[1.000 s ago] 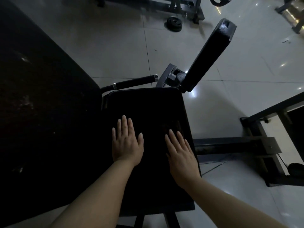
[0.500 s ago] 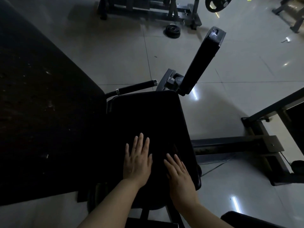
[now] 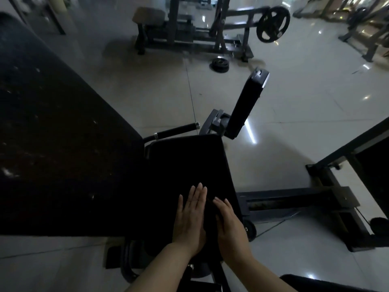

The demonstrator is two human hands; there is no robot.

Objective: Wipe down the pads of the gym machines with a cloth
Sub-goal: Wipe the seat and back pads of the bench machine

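Both hands have slid toward the near end of the seat pad (image 3: 185,165) since half a second ago, and the view has tipped up to take in more of the gym floor. I read my left hand (image 3: 190,220) as flat on the pad, fingers straight and close together, pointing up the frame; my right hand (image 3: 228,225) lies just beside it, fingers also straight and together, angled toward the upper left. The two nearly touch at lower centre. I cannot make out the cloth: the pad is black, the light poor, and if a dark cloth sits under the palms it does not show. Flat palms suit pressing a cloth down and dragging it along the pad's length, so I judge this to be a stroke toward the near edge. Beyond the pad's far end a black grip bar (image 3: 176,130) juts toward the upper right, and a second tilted pad (image 3: 246,104) stands above centre right, seemingly next for wiping. Farther up, a weight plate (image 3: 220,64) lies on the pale tiles. A large dark mat (image 3: 52,144) fills the left side.
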